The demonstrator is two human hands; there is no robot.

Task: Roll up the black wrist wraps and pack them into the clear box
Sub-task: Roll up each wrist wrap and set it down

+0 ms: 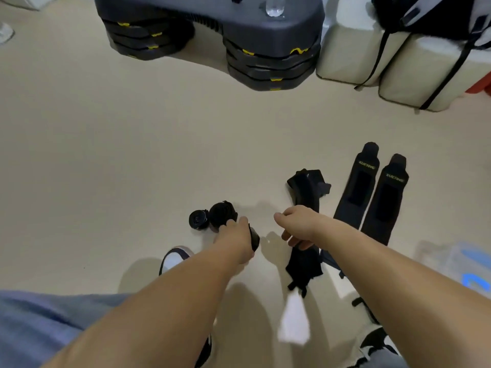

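Box near right: blurred, cut by edge. Left hand hides most of gripped roll. Right hand fingertips hidden, curled on wrap, lower end blurred.

At the frame's centre the left hand grips a rolled black wrap, just beside a small roll and a larger roll on the floor. The right hand pinches a loose wrap that hangs limp. Two flat wraps lie further right, and the clear box sits blurred at lower right.
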